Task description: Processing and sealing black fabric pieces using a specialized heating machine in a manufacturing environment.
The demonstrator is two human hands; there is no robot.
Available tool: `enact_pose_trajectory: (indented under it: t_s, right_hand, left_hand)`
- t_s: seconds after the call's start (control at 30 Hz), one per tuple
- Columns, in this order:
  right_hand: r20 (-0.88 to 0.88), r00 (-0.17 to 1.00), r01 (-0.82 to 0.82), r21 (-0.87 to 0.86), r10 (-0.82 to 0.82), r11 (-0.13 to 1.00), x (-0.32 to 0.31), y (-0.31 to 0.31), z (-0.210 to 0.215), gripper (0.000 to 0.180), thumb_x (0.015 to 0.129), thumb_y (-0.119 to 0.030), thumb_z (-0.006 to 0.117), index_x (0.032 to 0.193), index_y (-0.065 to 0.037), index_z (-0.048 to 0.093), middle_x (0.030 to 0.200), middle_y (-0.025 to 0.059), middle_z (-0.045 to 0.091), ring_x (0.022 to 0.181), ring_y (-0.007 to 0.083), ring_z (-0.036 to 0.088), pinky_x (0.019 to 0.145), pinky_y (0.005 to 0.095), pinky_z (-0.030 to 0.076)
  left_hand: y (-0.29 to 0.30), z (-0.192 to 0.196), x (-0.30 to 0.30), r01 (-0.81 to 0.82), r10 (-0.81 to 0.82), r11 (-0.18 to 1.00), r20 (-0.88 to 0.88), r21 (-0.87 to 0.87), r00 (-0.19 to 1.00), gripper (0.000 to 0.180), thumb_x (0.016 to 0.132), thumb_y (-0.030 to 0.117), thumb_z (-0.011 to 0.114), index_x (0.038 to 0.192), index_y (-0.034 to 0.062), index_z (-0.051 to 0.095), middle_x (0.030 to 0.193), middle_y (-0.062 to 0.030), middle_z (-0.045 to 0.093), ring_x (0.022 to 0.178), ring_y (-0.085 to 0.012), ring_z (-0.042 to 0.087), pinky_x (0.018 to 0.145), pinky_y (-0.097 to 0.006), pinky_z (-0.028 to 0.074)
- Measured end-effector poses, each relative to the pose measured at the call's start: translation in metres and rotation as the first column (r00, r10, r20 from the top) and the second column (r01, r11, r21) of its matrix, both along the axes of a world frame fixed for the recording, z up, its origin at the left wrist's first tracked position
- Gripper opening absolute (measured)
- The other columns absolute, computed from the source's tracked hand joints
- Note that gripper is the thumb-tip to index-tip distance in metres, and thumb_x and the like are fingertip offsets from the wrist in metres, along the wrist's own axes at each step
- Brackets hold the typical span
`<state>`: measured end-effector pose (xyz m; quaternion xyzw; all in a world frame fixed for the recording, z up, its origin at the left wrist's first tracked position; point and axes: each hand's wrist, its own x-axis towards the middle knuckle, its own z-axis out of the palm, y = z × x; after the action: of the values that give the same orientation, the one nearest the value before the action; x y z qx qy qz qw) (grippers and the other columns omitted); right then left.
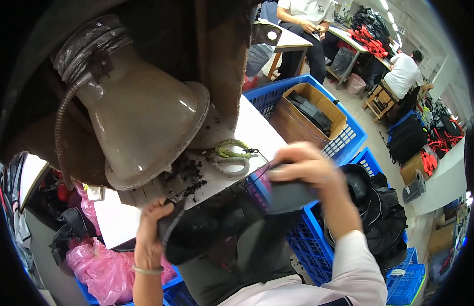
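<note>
My left hand [154, 217], a bracelet on its wrist, is closed on the edge of a curved black piece [211, 218] held over my lap. To the right, my right hand [308, 171] is smeared by motion; its fingers and thumb are closed round a flat dark grey piece [292, 196]. I cannot tell whether the two pieces are joined. On the white tabletop [117, 219], scissors [232, 166] with a green-wrapped handle lie near my right hand, tied to a cord. Black scraps [188, 176] are scattered beside them.
A large beige bell-shaped metal housing [145, 115] overhangs the table. Blue crates stand at right, one with a cardboard box [303, 120], another with black bags [382, 214]. Pink plastic bags [107, 270] fill the lower left. Two people [306, 30] sit farther off.
</note>
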<state>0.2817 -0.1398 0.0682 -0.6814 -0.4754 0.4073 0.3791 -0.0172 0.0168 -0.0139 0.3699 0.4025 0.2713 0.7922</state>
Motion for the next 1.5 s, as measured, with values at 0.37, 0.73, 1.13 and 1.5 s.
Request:
enact_pose_trajectory:
  t_s: [0.37, 0.73, 1.13, 1.5]
  right_hand:
    - [0.219, 0.971, 0.041, 0.229, -0.092, 0.972, -0.071, -0.132, -0.070, 0.072, 0.061, -0.020, 0.083, 0.122, -0.003, 0.049, 0.119, 0.0146, 0.052, 0.113, 0.0271, 0.047, 0.094, 0.0364, 0.038]
    - [-0.481, 0.589, 0.807, 0.314, -0.649, 0.500, 0.051, -0.136, -0.023, 0.031, 0.074, -0.012, 0.068, 0.101, 0.000, 0.059, 0.088, 0.0070, 0.063, 0.084, 0.0154, 0.060, 0.077, 0.0283, 0.047]
    - [0.281, 0.943, -0.257, 0.278, 0.177, 0.926, -0.054, -0.094, -0.052, 0.015, 0.078, -0.014, 0.065, 0.078, -0.001, 0.059, 0.068, 0.0129, 0.059, 0.064, 0.0289, 0.059, 0.056, 0.0344, 0.045]
    - [0.675, 0.735, -0.339, 0.275, 0.071, 0.899, -0.089, -0.121, -0.122, 0.063, 0.065, -0.035, 0.074, 0.121, -0.019, 0.050, 0.130, 0.0109, 0.041, 0.123, 0.0287, 0.037, 0.099, 0.0538, 0.026]
  left_hand:
    - [-0.127, 0.010, 0.121, 0.233, -0.077, 0.922, 0.445, -0.309, 0.892, 0.017, 0.086, 0.014, 0.059, 0.097, 0.0023, 0.052, 0.086, -0.0039, 0.058, 0.080, -0.0126, 0.058, 0.073, -0.026, 0.049]
    - [-0.191, -0.020, 0.105, 0.575, -0.556, 0.489, -0.273, 0.656, 0.785, 0.026, 0.079, 0.018, 0.063, 0.095, -0.0025, 0.059, 0.079, -0.0184, 0.060, 0.074, -0.0273, 0.060, 0.066, -0.035, 0.044]
    - [-0.121, 0.011, 0.078, 0.794, -0.810, 0.526, -0.103, 0.306, 0.577, 0.017, 0.081, 0.011, 0.065, 0.090, -0.0022, 0.062, 0.077, 0.0007, 0.060, 0.069, -0.0032, 0.051, 0.060, -0.019, 0.041]
    - [-0.082, -0.010, -0.022, 0.700, -0.326, 0.623, -0.697, 0.349, 0.638, 0.014, 0.079, 0.009, 0.060, 0.079, -0.0053, 0.059, 0.057, -0.0004, 0.046, 0.056, -0.0066, 0.041, 0.049, -0.026, 0.033]
